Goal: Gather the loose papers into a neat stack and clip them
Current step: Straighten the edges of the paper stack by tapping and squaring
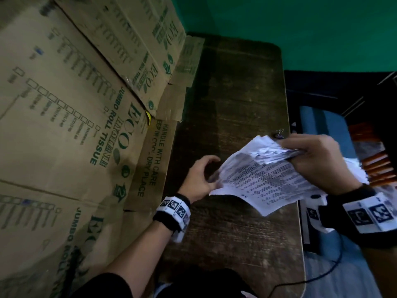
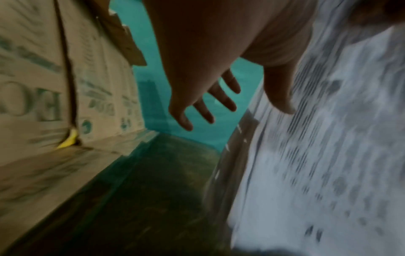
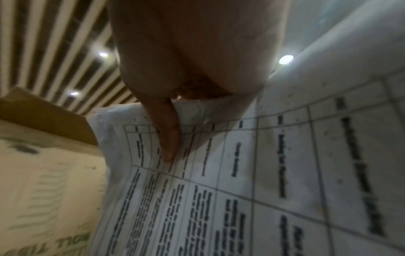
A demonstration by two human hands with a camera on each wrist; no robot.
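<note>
The right hand, at the right of the head view, grips a crumpled sheaf of printed papers by their far edge and holds them up off the dark wooden surface — the sheets sag and fan down toward the lower middle of the frame. From the right wrist a finger lies across a sheet ruled as a table. The left hand sits just left of the sheaf, fingers loosely spread and holding nothing; its thumb is at the papers' near corner, though whether it touches is too blurred to tell. A small binder clip stands on the surface just above the sheaf, near the right edge. Printed cardboard boxes fill the left of the frame — green wall behind.
</note>
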